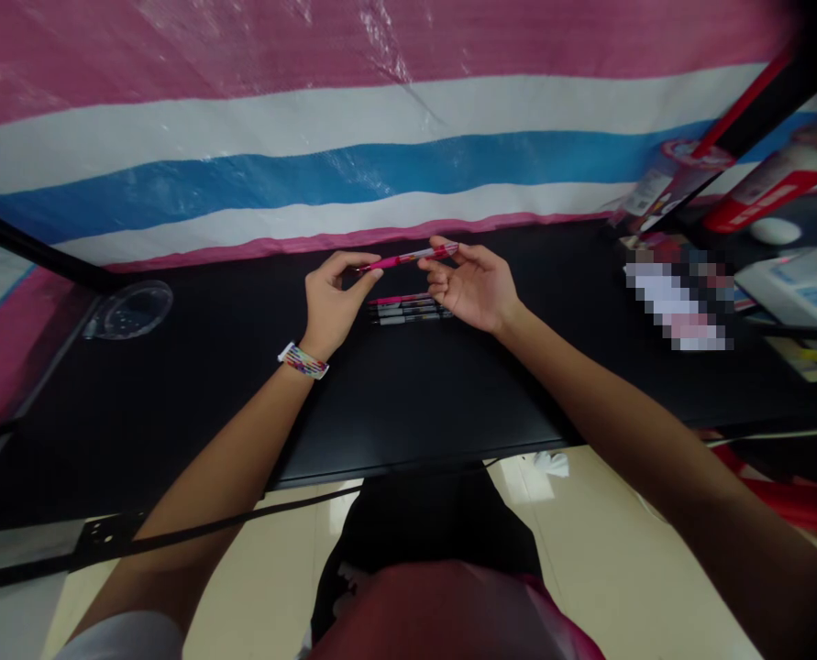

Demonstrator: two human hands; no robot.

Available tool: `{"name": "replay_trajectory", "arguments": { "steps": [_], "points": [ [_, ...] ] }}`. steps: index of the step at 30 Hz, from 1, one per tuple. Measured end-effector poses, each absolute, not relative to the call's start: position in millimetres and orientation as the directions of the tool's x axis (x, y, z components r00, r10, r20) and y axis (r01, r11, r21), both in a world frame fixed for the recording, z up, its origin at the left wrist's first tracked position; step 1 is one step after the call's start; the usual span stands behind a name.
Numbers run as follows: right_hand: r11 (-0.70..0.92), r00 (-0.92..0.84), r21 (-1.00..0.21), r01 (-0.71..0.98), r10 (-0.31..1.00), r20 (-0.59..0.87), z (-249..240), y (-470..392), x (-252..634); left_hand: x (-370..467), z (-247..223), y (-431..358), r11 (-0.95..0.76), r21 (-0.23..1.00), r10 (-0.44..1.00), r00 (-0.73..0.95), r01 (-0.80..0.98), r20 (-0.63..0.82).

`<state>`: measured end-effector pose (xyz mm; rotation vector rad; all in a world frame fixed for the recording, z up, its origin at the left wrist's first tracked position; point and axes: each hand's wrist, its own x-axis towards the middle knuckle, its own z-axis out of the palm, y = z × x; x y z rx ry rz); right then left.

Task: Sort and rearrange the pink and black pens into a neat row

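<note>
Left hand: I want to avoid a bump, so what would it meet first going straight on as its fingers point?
Beyond the pink pen it holds, the left hand would probably meet the right hand first, at the pen's other end, though depth is unclear from this single view.

Indoor workspace — black desk (422,399), striped sheeting (380,174), tiled floor (270,568)
</note>
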<state>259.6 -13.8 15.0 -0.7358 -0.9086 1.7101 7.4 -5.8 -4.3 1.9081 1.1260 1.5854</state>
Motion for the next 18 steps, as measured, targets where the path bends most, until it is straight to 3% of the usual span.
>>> {"name": "replay_trajectory", "arguments": {
  "steps": [8, 18],
  "points": [
    [-0.2, -0.317, -0.802, -0.562, 0.948, -0.015, 10.6, -12.3, 258.7, 6.7, -6.4, -4.8, -0.583, 0.749, 0.795, 0.03, 0.316, 0.606],
    [-0.17, -0.306, -0.837, -0.521, 0.952, -0.003, 14.1, -14.2, 259.2, 9.1, -5.6, -6.1, -0.582, 0.752, 0.796, 0.025, 0.309, 0.605]
  ]
}}
